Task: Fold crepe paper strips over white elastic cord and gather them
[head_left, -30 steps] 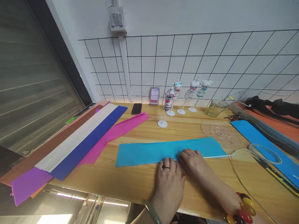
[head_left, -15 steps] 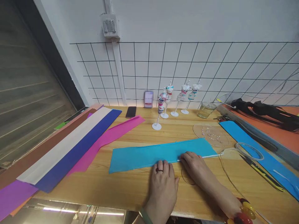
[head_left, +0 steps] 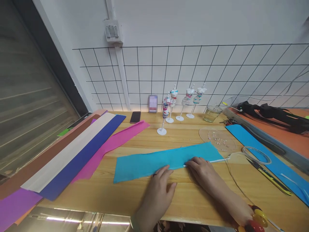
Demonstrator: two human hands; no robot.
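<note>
A flat turquoise strip (head_left: 145, 164) lies across the middle of the wooden table. Along its front right edge runs a thin white cord (head_left: 218, 160). My right hand (head_left: 199, 167) rests on that edge, fingers bent together over the cord; the fingertips are partly hidden. My left hand (head_left: 160, 190), slightly blurred, has its fingers apart, with the fingertips at the strip's front edge and the thumb off to the right. Beneath my right hand a thin loop shows on the wood.
Coloured sheets (head_left: 79, 145) and a pink strip (head_left: 113, 141) lie left. Small dress forms (head_left: 165, 112) and a phone (head_left: 135, 117) stand or lie behind. Right are a glass (head_left: 212, 114), a bead dish (head_left: 217, 140), a cord coil (head_left: 257, 155), a yellow cutter (head_left: 272, 178) and a blue strip (head_left: 270, 161).
My left hand has moved left along the front edge and turned, its thumb spreading away from the fingers. My right hand stays in nearly the same place on the strip.
</note>
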